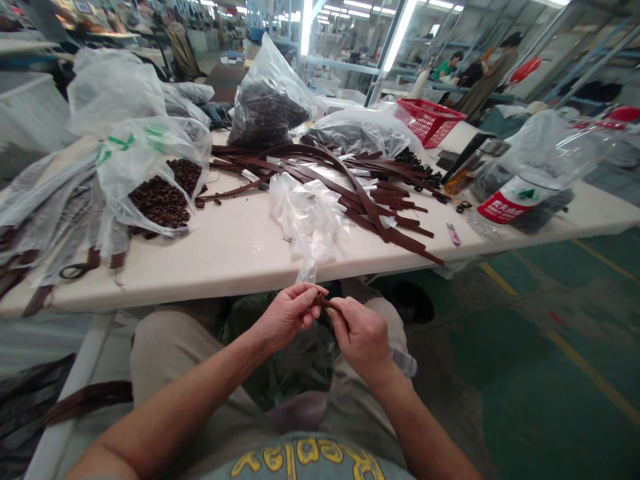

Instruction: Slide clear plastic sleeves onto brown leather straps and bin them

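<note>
Just off the front edge of the table, above my lap, both hands meet on a narrow brown strap [326, 304]. My left hand [294, 308] pinches its left end between thumb and fingers; a small brown piece may sit there, too small to make out. Closed around the strap from the other side is my right hand [364, 332]. Its far end is hidden by the fingers and the plastic near my right wrist. Ahead on the table lies a heap of long brown straps [350, 180] with white labels among them. Crumpled clear plastic [313, 217] is nearest my hands.
On the left, an open plastic bag [117, 167] spills small brown loops [165, 200]. A full bag [270, 100] and a red basket [433, 120] stand behind. Pink snips [453, 234] and a large bottle [530, 180] are right. Wrapped straps [65, 220] overhang the left edge.
</note>
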Tool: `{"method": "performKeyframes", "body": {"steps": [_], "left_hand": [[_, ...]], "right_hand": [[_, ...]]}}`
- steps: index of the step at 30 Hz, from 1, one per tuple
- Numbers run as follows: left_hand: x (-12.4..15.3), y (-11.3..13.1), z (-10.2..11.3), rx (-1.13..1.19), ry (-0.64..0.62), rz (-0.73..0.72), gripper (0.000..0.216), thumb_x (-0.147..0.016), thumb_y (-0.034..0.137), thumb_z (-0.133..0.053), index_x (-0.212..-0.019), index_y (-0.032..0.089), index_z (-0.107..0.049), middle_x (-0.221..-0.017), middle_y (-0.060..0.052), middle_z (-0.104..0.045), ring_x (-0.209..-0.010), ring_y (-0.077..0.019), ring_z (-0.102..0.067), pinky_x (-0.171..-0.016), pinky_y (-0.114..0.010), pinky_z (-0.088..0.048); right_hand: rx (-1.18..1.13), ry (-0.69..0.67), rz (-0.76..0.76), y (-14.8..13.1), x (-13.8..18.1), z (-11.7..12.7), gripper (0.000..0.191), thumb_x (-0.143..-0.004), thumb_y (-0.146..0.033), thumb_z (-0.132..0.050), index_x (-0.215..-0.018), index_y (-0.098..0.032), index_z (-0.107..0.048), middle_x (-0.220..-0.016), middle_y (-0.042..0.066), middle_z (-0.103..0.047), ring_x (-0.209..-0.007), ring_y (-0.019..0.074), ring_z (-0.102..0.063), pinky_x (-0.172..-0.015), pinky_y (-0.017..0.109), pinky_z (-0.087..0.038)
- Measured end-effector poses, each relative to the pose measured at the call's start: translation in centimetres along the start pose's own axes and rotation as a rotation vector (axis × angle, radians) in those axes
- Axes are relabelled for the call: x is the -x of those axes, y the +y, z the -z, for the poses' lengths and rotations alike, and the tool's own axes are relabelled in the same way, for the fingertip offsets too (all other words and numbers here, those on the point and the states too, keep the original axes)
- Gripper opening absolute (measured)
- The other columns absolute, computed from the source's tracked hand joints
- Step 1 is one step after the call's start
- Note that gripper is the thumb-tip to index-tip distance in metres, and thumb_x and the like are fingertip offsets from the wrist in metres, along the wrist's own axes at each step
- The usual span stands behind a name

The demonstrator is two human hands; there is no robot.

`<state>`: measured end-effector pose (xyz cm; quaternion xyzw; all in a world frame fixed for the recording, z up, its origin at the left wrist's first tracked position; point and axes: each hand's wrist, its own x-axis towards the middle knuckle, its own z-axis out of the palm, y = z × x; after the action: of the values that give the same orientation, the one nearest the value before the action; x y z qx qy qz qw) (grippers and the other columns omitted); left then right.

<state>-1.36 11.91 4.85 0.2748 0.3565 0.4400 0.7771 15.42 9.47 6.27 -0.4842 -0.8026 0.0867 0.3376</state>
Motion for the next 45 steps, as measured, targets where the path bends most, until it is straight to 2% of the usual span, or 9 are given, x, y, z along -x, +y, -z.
{"method": "performKeyframes", "body": {"steps": [3,7,15,22,25,29,36,42,45], "left_hand": [[0.2,-0.4,0.0,-0.085,-0.001,-0.046,0.038,-0.067,0.044,-0.081,-0.091,0.015,-0.074,-0.061,0.0,-0.061,-0.047,-0.0049,-0.046,-0.044,-0.016,-0.033],[0.3,-0.3,0.1,-0.18,-0.02,-0.068,0.031,-0.065,0.034,-0.083,-0.089,0.015,-0.077,-0.065,-0.001,-0.065,-0.051,-0.0064,-0.047,-0.049,-0.019,-0.037],[0.2,1.2,0.7,-0.355,0.064,-0.155,0.026,-0.069,0.036,-0.078,-0.085,0.016,-0.078,-0.062,-0.001,-0.064,-0.053,-0.0079,-0.048,-0.053,-0.02,-0.039],[0.0,1.3,1.2,-0.401,0.046,-0.166,0.025,-0.071,0.036,-0.077,-0.086,0.016,-0.077,-0.065,-0.001,-0.066,-0.051,-0.0069,-0.046,-0.052,-0.02,-0.039],[0.0,0.9,0.9,-0.396,-0.002,-0.123,0.026,-0.069,0.035,-0.078,-0.087,0.016,-0.078,-0.069,-0.003,-0.069,-0.052,-0.0076,-0.048,-0.053,-0.02,-0.04],[0.0,0.4,0.6,-0.367,-0.074,-0.075,0.031,-0.066,0.036,-0.081,-0.088,0.015,-0.078,-0.077,-0.006,-0.071,-0.057,-0.0095,-0.053,-0.054,-0.021,-0.042],[0.0,1.8,1.7,-0.416,0.022,-0.164,0.026,-0.067,0.034,-0.08,-0.086,0.015,-0.078,-0.071,-0.003,-0.069,-0.053,-0.0072,-0.049,-0.053,-0.02,-0.039],[0.0,1.4,1.7,-0.389,-0.051,-0.094,0.029,-0.064,0.032,-0.082,-0.088,0.016,-0.078,-0.072,-0.004,-0.07,-0.054,-0.0084,-0.05,-0.054,-0.021,-0.041],[0.0,1.0,1.3,-0.362,-0.106,-0.055,0.031,-0.061,0.031,-0.084,-0.088,0.016,-0.078,-0.071,-0.004,-0.071,-0.057,-0.0104,-0.054,-0.056,-0.022,-0.043]], "right_hand": [[-0.281,-0.01,-0.132,-0.2,-0.1,-0.1,0.018,-0.097,-0.026,-0.048,-0.093,-0.02,-0.065,-0.083,0.003,-0.069,-0.075,0.0147,-0.064,-0.07,0.026,-0.049],[-0.388,-0.044,-0.172,-0.3,-0.2,-0.1,0.017,-0.096,-0.025,-0.048,-0.09,-0.02,-0.064,-0.079,0.001,-0.067,-0.073,0.0138,-0.063,-0.068,0.025,-0.048],[-0.185,-0.224,-0.186,0.6,0.9,-0.2,0.018,-0.096,-0.032,-0.048,-0.104,-0.019,-0.058,-0.089,0.004,-0.07,-0.079,0.018,-0.066,-0.068,0.027,-0.046],[0.024,-0.279,-0.127,0.6,1.5,0.0,0.023,-0.098,-0.03,-0.041,-0.084,-0.02,-0.057,-0.071,0.001,-0.066,-0.062,0.0158,-0.062,-0.055,0.026,-0.035],[0.018,-0.285,-0.087,0.8,1.4,-0.2,0.031,-0.1,-0.031,-0.036,-0.077,-0.021,-0.054,-0.067,0.001,-0.063,-0.058,0.014,-0.059,-0.054,0.026,-0.033],[-0.081,-0.271,-0.081,0.9,0.9,-0.3,0.026,-0.099,-0.031,-0.038,-0.087,-0.019,-0.057,-0.077,0.004,-0.069,-0.067,0.0162,-0.063,-0.06,0.026,-0.04],[-0.109,-0.41,-0.225,1.2,1.6,0.0,0.019,-0.094,-0.033,-0.051,-0.105,-0.019,-0.057,-0.088,0.004,-0.07,-0.077,0.0189,-0.065,-0.066,0.027,-0.043],[-0.086,-0.342,-0.174,1.3,2.8,-0.4,0.027,-0.098,-0.031,-0.04,-0.076,-0.021,-0.052,-0.066,0.0,-0.061,-0.058,0.014,-0.056,-0.055,0.025,-0.036],[-0.133,-0.321,-0.136,1.1,2.3,-0.3,0.03,-0.099,-0.031,-0.038,-0.074,-0.021,-0.051,-0.066,0.0,-0.06,-0.056,0.0128,-0.054,-0.054,0.024,-0.035]]}}
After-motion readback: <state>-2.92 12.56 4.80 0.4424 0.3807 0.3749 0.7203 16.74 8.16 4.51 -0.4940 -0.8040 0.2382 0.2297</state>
